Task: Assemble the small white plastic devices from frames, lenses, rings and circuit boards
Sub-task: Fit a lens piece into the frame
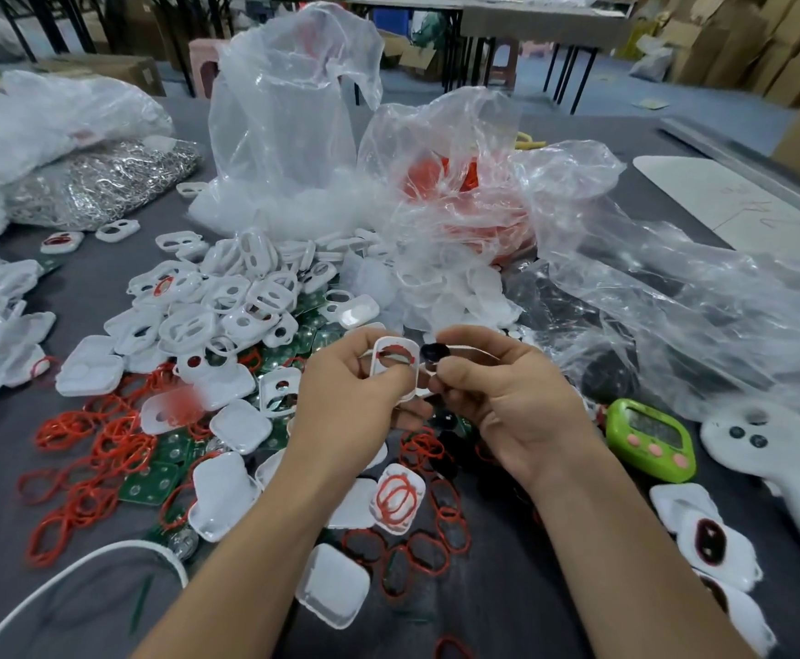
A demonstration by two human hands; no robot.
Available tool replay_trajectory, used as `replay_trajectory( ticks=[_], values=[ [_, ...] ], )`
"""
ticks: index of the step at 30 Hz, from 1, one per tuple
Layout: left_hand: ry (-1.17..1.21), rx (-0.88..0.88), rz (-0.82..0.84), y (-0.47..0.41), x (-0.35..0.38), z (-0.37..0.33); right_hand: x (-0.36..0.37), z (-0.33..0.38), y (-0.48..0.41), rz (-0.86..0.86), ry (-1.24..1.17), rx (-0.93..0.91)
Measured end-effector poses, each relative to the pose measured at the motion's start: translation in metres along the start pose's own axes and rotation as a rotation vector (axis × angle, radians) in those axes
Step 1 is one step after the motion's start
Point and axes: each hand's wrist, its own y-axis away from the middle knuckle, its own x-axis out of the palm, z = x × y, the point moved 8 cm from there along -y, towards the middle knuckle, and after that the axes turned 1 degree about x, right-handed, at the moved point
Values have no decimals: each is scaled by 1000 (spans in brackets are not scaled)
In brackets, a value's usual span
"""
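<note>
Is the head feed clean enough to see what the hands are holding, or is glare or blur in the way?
Head view: light is even, shadows faint; the white frame gripped by the left hand and the dark lens pinched by the right hand read clearly; glare sits only on the clear plastic bags behind; wide-angle distortion bends the picture's edges.

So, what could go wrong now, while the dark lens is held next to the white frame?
1. The right hand pinches the small dark lens with its fingertips only; it may slip and drop among the loose red rings below.
2. The red ring inside the white frame, which the left hand holds, may shift or get pinched when the lens goes in.
</note>
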Motion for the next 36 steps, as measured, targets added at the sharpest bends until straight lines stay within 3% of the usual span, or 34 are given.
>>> replay_trajectory(
  ticks=[7, 10, 14, 18, 28, 36],
  values=[
    [-10, 25, 0, 2, -3, -3, 4, 5, 2, 11, 16, -55],
    [-35, 30, -9, 0, -5, -2, -2, 10, 1, -57, 128, -141],
    [-189, 101, -33, -1, -8, -6, -12, 20, 2, -191, 324, -277],
    [-326, 136, 2, 0, -5, -5, -5, 24, 5, -142, 379, -342],
    [-321, 102, -18, 2, -7, -5, -4, 39, 18, -188, 589, -477],
    [-323, 160, 65, 5, 3, -9, 3, 43, 25, -248, 793, -624]
  ],
)
